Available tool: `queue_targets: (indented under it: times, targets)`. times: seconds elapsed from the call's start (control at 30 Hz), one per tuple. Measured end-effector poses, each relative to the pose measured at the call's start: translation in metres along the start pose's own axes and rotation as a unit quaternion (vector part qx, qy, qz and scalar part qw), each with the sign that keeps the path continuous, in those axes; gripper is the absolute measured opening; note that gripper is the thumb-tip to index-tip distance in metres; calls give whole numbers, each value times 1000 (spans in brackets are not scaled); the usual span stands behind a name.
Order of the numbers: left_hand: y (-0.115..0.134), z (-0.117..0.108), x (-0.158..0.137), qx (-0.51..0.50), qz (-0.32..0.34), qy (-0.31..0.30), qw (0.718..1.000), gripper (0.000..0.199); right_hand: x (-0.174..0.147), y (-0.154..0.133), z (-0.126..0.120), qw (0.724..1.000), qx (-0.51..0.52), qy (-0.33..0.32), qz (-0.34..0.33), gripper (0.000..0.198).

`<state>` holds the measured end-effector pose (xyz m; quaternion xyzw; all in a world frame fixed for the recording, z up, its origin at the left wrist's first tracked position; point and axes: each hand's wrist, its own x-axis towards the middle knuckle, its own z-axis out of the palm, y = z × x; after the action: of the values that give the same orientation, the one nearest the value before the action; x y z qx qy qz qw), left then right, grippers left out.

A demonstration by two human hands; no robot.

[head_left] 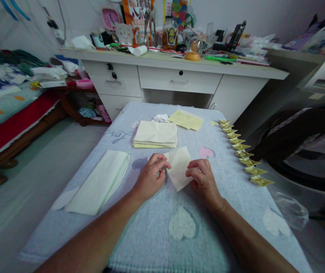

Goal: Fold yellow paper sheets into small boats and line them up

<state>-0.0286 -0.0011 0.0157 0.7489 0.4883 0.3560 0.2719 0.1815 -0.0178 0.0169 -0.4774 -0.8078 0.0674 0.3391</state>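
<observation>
A small cream-coloured sheet of folding paper (178,167) is between my two hands, a little above the blue cloth. My left hand (153,175) pinches its left edge with thumb and fingers. On the other side, my right hand (203,180) grips the right edge, its thumb partly hidden. Just beyond lies a stack of paper (155,132) with cream sheets over yellow ones. A creased yellow sheet (186,119) rests behind it, beside a crumpled white tissue (160,118). Along the right edge stands a row of several folded yellow paper boats (247,162).
A folded pale cloth or paper bundle (100,182) lies at left on the blue patterned tablecloth (142,242). Behind stands a white desk (179,77) crowded with jars and bags. A washing machine (307,113) is at right, a bed (17,110) at left.
</observation>
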Motion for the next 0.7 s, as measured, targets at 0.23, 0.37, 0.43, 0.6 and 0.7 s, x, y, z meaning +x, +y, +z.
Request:
queue_targets:
  times: [0.23, 0.37, 0.43, 0.6, 0.7]
  targets:
    - [-5, 1, 1, 36, 17, -30, 999, 18, -2, 3, 8, 995, 71, -70, -14, 32]
    - [-14, 5, 1, 70, 37, -62, 995, 20, 0, 7, 8, 990, 53, -128, -21, 25]
    - [-17, 6, 1, 72, 42, -66, 994, 21, 1, 5, 4, 989, 19, -144, -35, 22]
    - [-15, 6, 1, 70, 43, -65, 995, 20, 1, -12, -2, 981, -19, -176, -79, 25]
    - [-14, 3, 2, 68, 36, -69, 995, 16, -1, -20, 1, 976, 1, -200, -89, 11]
